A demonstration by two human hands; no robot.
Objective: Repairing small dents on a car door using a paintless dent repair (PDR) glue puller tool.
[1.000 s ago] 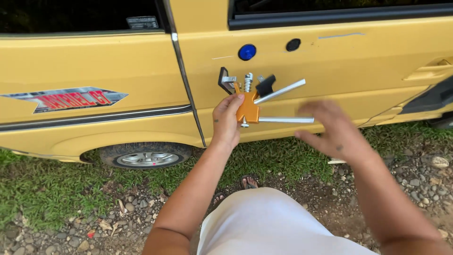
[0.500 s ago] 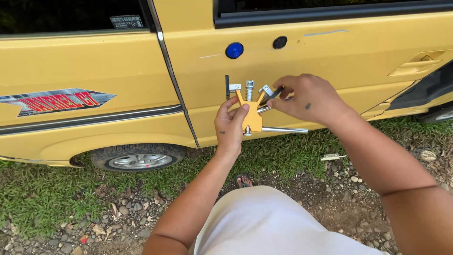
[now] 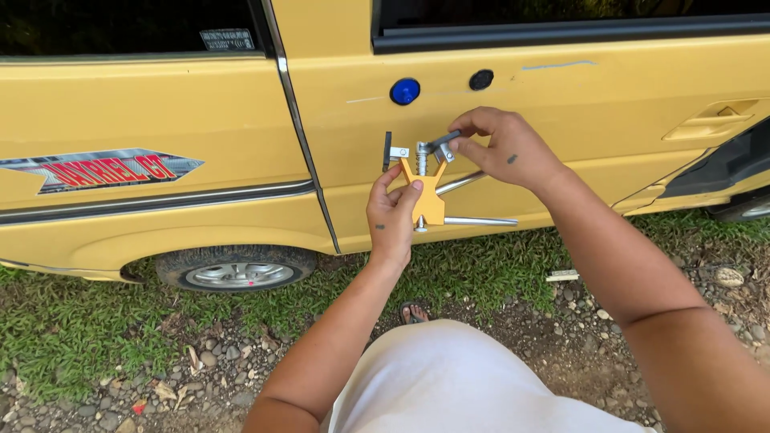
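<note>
Head view: left hand [image 3: 393,215] pinches the yellow puller [image 3: 427,196] against the car door [image 3: 561,120]; right hand [image 3: 507,148] pinches its black foot [image 3: 443,141].

Left hand [image 3: 391,216] holds a yellow puller [image 3: 430,200] against the car door [image 3: 561,152]; right hand [image 3: 509,148] pinches its black foot [image 3: 443,141].

My hands: two, left hand [image 3: 393,212] and right hand [image 3: 509,148]. One orange puller tool [image 3: 427,200], with two bare metal handles [image 3: 479,220]. One yellow car [image 3: 160,104]. One wheel [image 3: 239,269] in view. Two round tabs on the door: one blue tab [image 3: 405,91], one black tab [image 3: 480,79]. One door handle [image 3: 710,122]. One side decal [image 3: 100,168]. One window sticker [image 3: 227,39]. One sandalled foot [image 3: 412,312].
</note>
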